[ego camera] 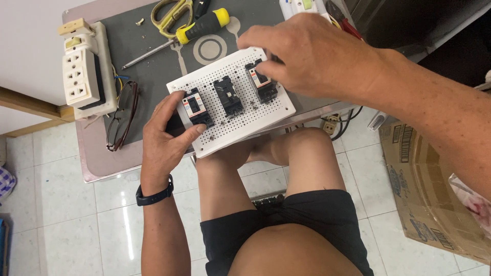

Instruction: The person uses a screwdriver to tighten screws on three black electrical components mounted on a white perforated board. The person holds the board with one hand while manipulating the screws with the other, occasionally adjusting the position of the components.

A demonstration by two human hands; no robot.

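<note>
My left hand (pixel 166 128) clamps the perforated board's (pixel 266 110) nine-o'clock end by the left breaker (pixel 197 107); my right hand (pixel 307 56), fingers closed, pinches the right breaker (pixel 262 82) at two o'clock.

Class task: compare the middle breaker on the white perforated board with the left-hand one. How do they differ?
The middle breaker is all black; the left breaker has a white and red label. The middle one stands free of both hands; the left one is gripped by the left hand. Both are small black blocks mounted on the perforated board.
</note>
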